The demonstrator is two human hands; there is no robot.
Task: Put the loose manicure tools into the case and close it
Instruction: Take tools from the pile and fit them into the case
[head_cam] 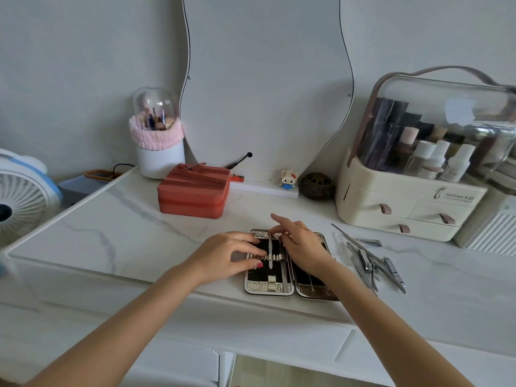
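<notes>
While the marble worktop (134, 219) carries a cream cosmetic organizer (405, 202) at its back right corner, the manicure case (290, 263) lies open against its front edge. Left hand (226, 255) rests spread on the case's left half, grasping nothing; right hand (301, 241) pinches a slim metal tool (270, 251) upright-lying in the left half's strap. Loose manicure tools (371, 261) lie piled just right of the case.
</notes>
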